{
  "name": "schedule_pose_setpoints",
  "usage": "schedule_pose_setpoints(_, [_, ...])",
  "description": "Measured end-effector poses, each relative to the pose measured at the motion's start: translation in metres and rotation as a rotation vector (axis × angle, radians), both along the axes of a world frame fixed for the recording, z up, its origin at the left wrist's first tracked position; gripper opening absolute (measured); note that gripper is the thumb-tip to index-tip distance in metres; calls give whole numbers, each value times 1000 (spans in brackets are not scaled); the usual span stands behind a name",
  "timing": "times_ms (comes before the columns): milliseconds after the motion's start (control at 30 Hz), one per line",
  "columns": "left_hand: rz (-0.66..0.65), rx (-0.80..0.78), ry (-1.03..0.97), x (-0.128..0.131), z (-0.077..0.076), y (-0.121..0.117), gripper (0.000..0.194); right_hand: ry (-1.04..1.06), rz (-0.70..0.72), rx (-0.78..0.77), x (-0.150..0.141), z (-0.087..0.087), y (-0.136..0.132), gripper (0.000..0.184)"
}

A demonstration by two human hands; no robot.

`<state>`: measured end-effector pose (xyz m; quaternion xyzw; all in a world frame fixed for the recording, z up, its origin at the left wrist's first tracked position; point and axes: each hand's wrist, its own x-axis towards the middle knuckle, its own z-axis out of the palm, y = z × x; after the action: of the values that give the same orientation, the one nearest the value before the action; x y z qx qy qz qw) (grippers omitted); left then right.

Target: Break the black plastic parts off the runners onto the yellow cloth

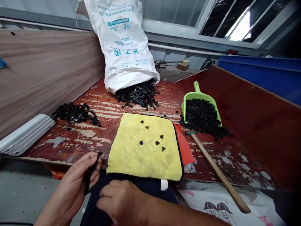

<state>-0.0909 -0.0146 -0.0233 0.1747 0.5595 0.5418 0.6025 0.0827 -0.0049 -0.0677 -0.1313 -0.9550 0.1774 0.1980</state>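
My left hand [77, 175], at the lower left by the table's front edge, is closed around a dark plastic piece [88, 175]. One knobbed end of it sticks up past the thumb and the rest is partly hidden in the fingers. My right hand [122, 199] is closed just below the yellow cloth [131, 160], its fingers curled under, so anything in them is hidden. On the cloth lie several small black parts [157, 143] with round heads, spread apart from one another.
A white sack [131, 53] spills black plastic pieces [141, 94] at the back. Another black pile [75, 113] lies left. To the right are a green dustpan [197, 88] heaped with small black parts [202, 113] and a wooden-handled tool [221, 172]. Wooden boards [51, 62] flank the table.
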Motion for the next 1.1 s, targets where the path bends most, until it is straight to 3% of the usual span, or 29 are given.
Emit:
schedule_pose_setpoints(133, [-165,-34,167,11,6,-1,34,339,-369,-326,39,41,23,32])
schedule_pose_setpoints(233, [-333,-2,308,26,8,4,38,300,-551,-264,55,47,42,28])
schedule_pose_setpoints(367, [-405,102,488,38,8,11,37,161,-530,-182,65,37,58,23])
schedule_pose_setpoints(500, [-420,60,479,39,6,11,37,306,-491,-217,88,39,67,43])
schedule_pose_setpoints(600, [-407,-11,437,40,4,11,39,243,-414,-41,101,45,74,38])
schedule_pose_setpoints(700, [-391,-31,385,43,3,11,37,-26,-276,202,95,49,82,19])
schedule_pose_setpoints(767, [-395,-34,363,44,2,11,36,-168,-255,297,87,50,86,15])
schedule_pose_setpoints(833, [-398,-32,363,44,1,10,36,-172,-307,260,80,50,86,14])
schedule_pose_setpoints(1000, [-365,-26,405,44,4,10,37,135,-441,-121,69,44,66,11])
schedule_pose_setpoints(1100, [-371,-10,421,47,4,14,34,119,-553,-136,64,37,53,7])
